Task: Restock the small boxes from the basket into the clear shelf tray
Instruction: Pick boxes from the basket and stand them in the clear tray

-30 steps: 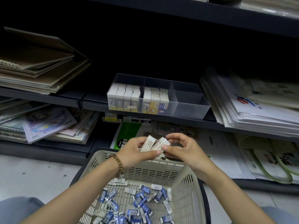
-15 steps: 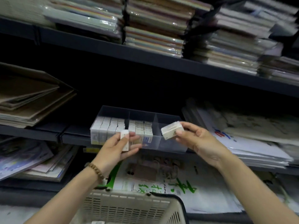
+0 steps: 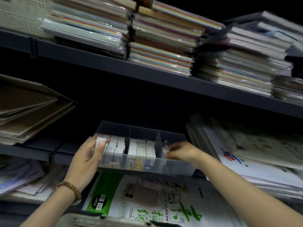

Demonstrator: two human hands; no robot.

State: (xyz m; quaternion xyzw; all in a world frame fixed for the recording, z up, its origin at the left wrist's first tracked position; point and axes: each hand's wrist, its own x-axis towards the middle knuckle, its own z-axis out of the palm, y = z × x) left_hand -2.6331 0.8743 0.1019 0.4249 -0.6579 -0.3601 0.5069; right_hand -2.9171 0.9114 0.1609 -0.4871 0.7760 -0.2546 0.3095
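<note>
The clear tray (image 3: 180,167) holds rows of small boxes (image 3: 136,149) — the left hand (image 3: 85,158) pinches a white box (image 3: 99,142), and the right hand (image 3: 183,152) grips another box (image 3: 166,149) in the last part.

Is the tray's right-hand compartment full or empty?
Nearly empty: that section of the clear tray shows only the right hand holding a small box.

1. Head cam is looking fwd at the shelving (image 3: 147,70), close up, w/ the frame tilting down to the right.
2. It's centring on the clear shelf tray (image 3: 180,167); the basket rim (image 3: 114,221) is showing at the near edge.
</note>
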